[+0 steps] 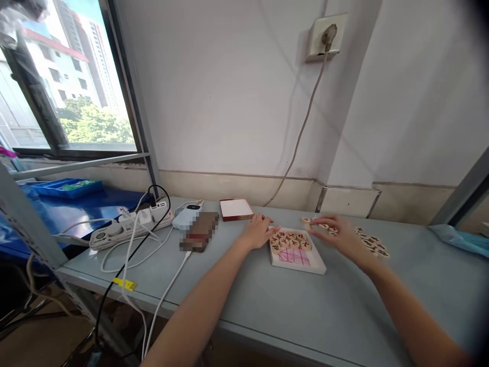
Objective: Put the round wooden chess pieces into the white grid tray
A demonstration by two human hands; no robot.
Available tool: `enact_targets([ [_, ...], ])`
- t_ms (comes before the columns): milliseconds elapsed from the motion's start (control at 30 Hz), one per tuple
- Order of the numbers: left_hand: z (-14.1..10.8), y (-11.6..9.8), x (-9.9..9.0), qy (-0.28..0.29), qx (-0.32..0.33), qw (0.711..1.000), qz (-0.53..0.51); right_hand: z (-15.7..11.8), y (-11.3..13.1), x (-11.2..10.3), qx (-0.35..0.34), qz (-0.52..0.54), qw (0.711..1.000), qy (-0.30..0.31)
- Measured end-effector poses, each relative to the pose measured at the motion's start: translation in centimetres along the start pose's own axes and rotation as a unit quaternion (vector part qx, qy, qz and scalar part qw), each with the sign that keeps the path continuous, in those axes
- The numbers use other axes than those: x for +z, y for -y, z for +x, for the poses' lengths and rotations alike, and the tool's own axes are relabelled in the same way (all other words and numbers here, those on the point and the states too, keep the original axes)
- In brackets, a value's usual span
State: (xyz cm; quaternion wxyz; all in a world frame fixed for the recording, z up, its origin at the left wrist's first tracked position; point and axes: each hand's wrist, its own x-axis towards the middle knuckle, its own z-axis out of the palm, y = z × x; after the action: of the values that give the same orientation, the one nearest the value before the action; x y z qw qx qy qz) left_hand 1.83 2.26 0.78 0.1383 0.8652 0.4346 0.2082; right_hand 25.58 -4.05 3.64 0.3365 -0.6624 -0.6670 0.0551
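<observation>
A shallow white box [298,266] on the grey table holds rows of round wooden pieces [294,243] with characters, and pink lines show on its bare floor near the front. My left hand [257,232] rests at the box's left back corner, fingertips at its edge, fingers somewhat spread. Just beyond the right back corner, my right hand [334,232] has thumb and forefinger around a round piece [308,224]. More loose pieces [372,242] lie on the table to the right of that hand, and a few others are partly hidden behind it.
A reddish-brown box lid [236,209] lies behind my left hand. Left of it are a phone [200,232], a pale power bank [187,216], a power strip [130,227] and trailing cables. Blue plastic [462,239] lies at the far right, before the wall.
</observation>
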Motion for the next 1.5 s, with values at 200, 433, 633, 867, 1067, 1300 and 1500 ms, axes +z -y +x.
enact_targets([
  [200, 0.5, -0.4, 0.6, 0.043, 0.021, 0.993, -0.105, -1.8, 3.6, 2.7, -0.153, -0.037, 0.977, 0.145],
  [433, 0.1, -0.7, 0.7, 0.065, 0.006, 0.983, -0.172, -2.1, 3.8, 2.8, -0.154, -0.056, 0.971, 0.175],
  [633, -0.1, -1.0, 0.6, 0.094, 0.004, 0.985, -0.146, -2.3, 3.9, 2.6, -0.156, -0.076, 0.971, 0.167],
  [867, -0.1, -1.2, 0.6, 0.117, -0.007, 0.986, -0.117, -1.6, 3.3, 1.9, -0.118, -0.068, 0.980, 0.145],
  [1067, -0.3, -1.5, 0.2, 0.130, 0.001, 0.986, -0.109, -1.0, -0.7, -1.1, 0.041, -0.288, 0.956, -0.048],
  [1300, -0.4, -1.6, 0.0, 0.128, 0.010, 0.985, -0.116, -1.4, -3.4, -0.5, 0.125, -0.367, 0.922, -0.015],
  [1500, -0.2, -1.1, 0.3, 0.129, 0.016, 0.985, -0.110, -1.8, -2.9, -0.7, 0.150, -0.406, 0.900, -0.048],
])
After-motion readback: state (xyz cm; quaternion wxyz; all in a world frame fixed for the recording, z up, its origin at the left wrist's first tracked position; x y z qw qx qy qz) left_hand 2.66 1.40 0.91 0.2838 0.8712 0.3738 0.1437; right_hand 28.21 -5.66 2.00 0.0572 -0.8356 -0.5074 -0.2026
